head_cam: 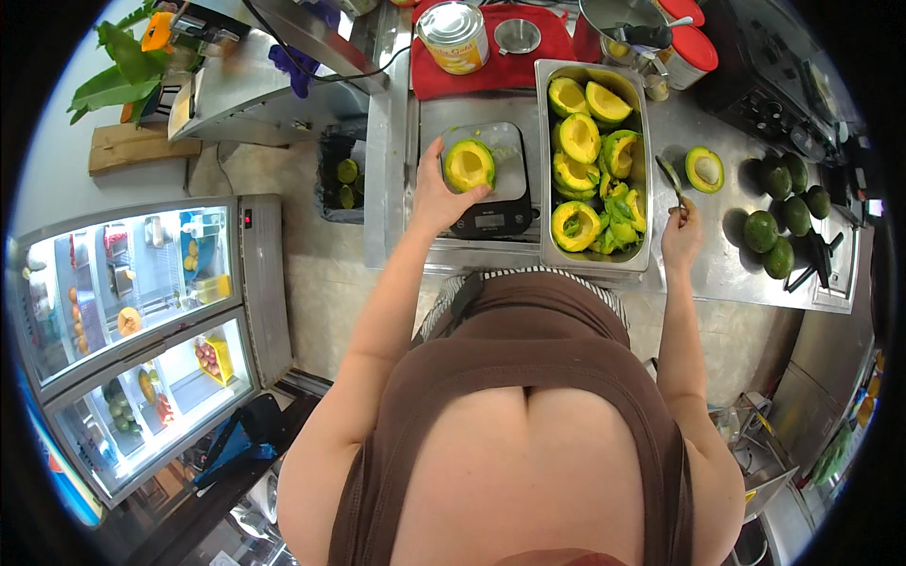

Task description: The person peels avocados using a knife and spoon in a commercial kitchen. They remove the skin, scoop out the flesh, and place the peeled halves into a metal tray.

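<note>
My left hand (449, 194) curves around a hollowed avocado half (469, 165), its thumb along the lower edge and its fingers at the left. That half is at the platform of a black kitchen scale (511, 185); whether it rests there or is held just above, I cannot tell. A slim utensil (668, 175), a knife or a spoon, is pinched in my right hand (682, 230) over the steel counter. Just beyond its tip lies an avocado half with the pit (705, 170). Between my hands, a deep steel pan (596, 263) holds several pitted avocado halves (579, 138) and torn peel (620, 219).
Whole avocados (761, 231) sit at the right, beside a black appliance (764, 92). A large can (453, 37) and a small metal cup (517, 35) stand on a red cloth (439, 79). Left of the counter is a lined bin (329, 201); a lit glass-door fridge (265, 283) stands farther left.
</note>
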The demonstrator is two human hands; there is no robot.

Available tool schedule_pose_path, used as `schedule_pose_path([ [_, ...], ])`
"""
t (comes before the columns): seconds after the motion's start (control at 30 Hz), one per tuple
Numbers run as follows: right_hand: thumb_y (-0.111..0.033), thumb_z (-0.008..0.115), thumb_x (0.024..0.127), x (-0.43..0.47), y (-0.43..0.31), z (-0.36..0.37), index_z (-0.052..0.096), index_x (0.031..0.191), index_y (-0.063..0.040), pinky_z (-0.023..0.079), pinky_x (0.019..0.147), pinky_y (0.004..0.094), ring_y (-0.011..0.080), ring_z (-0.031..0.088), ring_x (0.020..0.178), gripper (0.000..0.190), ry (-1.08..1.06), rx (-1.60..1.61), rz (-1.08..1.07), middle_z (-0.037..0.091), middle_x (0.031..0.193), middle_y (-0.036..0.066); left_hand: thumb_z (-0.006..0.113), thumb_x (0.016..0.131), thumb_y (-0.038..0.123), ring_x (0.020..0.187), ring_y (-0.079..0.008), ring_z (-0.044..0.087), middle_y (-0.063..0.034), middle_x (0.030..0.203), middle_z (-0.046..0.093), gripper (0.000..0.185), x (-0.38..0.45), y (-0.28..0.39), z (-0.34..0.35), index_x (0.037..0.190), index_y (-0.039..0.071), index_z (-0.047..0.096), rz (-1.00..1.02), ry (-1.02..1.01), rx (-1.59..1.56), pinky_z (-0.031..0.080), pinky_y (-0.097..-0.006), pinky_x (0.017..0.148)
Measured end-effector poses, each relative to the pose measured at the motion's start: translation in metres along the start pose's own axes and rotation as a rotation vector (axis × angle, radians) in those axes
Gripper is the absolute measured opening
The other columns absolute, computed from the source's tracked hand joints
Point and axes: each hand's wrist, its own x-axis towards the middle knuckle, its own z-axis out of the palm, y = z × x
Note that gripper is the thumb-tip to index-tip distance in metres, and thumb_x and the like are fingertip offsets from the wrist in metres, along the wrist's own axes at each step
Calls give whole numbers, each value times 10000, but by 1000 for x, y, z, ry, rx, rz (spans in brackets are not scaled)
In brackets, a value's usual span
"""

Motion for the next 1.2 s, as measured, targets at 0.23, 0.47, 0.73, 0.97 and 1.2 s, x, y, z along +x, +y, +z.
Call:
schedule_pose_path([
  [0.23, -52, 522, 836, -11, 15, 14, 539, 1130, -45, 485, 729, 385, 324, 617, 849, 294, 51, -129, -78, 636, 948, 175, 724, 741, 195, 1168, -267, 473, -182, 1258, 473, 675, 12, -21, -13, 1288, 18, 369, -192, 81, -295, 423, -370, 910],
  [0.47, -52, 547, 767, 2, -20, 3, 543, 1117, -55, 459, 789, 412, 322, 577, 944, 350, 194, -394, -199, 609, 1017, 158, 680, 782, 138, 1143, -235, 495, -149, 1232, 508, 524, 20, -19, -36, 1234, 13, 447, -201, 51, -301, 430, -340, 894],
  [0.73, -304, 470, 884, 142, -258, -24, 485, 1237, -61, 430, 890, 377, 279, 563, 1061, 428, -73, -465, -716, 564, 1188, 169, 669, 790, 129, 1105, -217, 515, -119, 1194, 534, 484, 18, -24, -42, 1216, 21, 465, -153, 30, -357, 444, -325, 864],
  [0.97, -256, 643, 707, 213, -299, 58, 512, 1037, 2, 451, 807, 369, 255, 560, 946, 439, -1142, -1689, -727, 532, 1048, 163, 669, 772, 115, 1084, -226, 531, -122, 1149, 562, 430, -4, -59, -73, 1160, 9, 515, -137, 116, -405, 449, -336, 870],
  [1.2, -193, 590, 782, 180, -354, 35, 451, 1045, 24, 474, 659, 275, 204, 596, 796, 368, -788, -1500, -367, 571, 796, 127, 412, 961, 313, 1145, -248, 492, -140, 1242, 504, 378, -20, -83, -130, 1209, 32, 453, -435, -11, -1199, 431, -353, 898],
])
